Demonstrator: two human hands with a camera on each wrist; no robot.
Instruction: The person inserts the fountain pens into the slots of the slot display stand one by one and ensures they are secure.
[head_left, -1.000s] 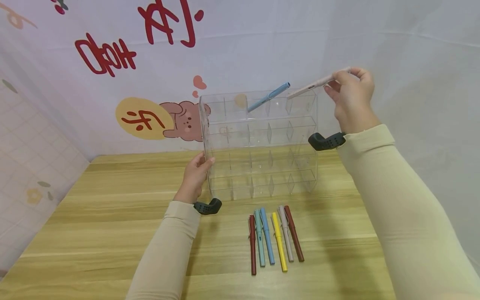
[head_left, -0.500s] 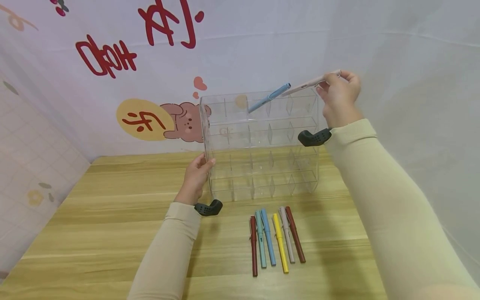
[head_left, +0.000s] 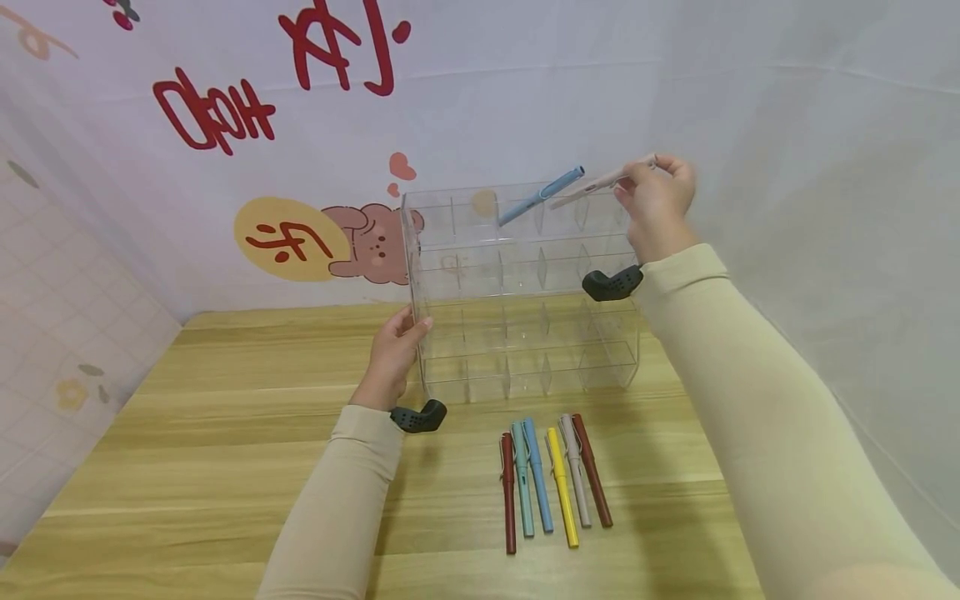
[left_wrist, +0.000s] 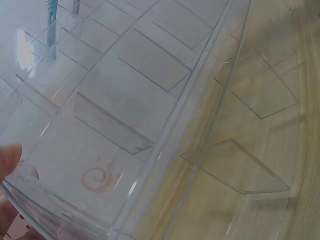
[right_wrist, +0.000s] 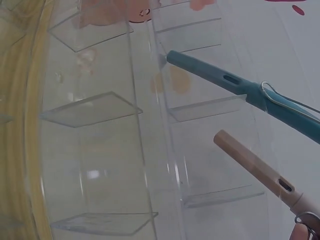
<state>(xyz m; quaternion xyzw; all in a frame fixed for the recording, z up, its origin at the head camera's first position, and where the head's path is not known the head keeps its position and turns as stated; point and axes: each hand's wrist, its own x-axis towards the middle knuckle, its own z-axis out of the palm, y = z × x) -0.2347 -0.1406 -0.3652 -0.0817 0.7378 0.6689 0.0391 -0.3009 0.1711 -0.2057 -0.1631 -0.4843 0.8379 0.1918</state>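
A clear acrylic rack with rows of small compartments stands upright on the table. My left hand grips its left side, thumb at the front. My right hand pinches a pale pinkish pen near its upper end, above the rack's top row. In the right wrist view, the lower end of this pale pen points at the compartment beside the blue pen; whether it touches the rack I cannot tell. The blue pen leans in a top compartment, clip end up and right.
Several pens lie side by side before the rack, among them a dark red pen, a yellow pen and a brownish-red pen. A white printed cloth hangs behind the wooden table.
My right hand has moved left and slightly down with the pale pen, bringing its lower end close to the blue pen. The left hand stays on the rack's side.
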